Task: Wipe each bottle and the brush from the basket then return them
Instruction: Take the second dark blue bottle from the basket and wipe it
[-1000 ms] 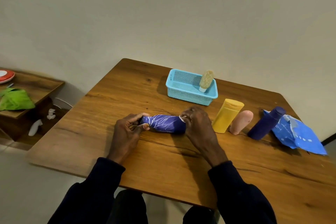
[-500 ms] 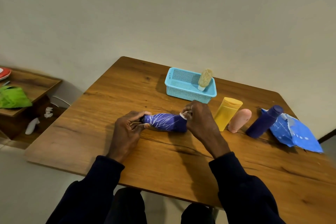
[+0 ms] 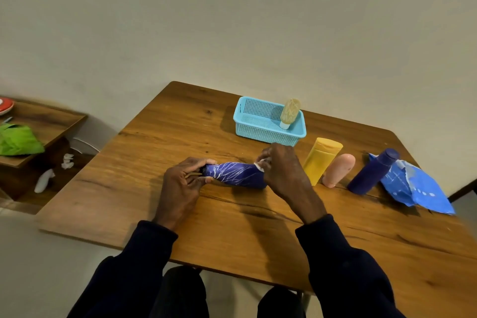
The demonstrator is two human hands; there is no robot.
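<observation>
A purple-blue pack [image 3: 237, 174] with white lines lies on its side on the wooden table [image 3: 232, 227]. My left hand [image 3: 180, 183] grips its left end. My right hand [image 3: 284, 173] pinches a bit of white tissue [image 3: 260, 165] at its right end. Behind them stands a light-blue basket [image 3: 258, 134] with the bristle brush [image 3: 290, 111] upright in its right corner. To the right, a yellow bottle [image 3: 321, 160], a pink bottle [image 3: 338, 170] and a dark blue bottle [image 3: 371, 171] lie side by side on the table.
A crumpled blue plastic bag [image 3: 418, 188] lies at the table's right edge, just behind the dark blue bottle. A low wooden shelf [image 3: 44, 121] at the left holds a green cloth [image 3: 18, 139] and a red dish [image 3: 5, 106].
My right hand has risen a little at the pack's right end, and more white tissue shows between its fingers. My left hand keeps its hold.
</observation>
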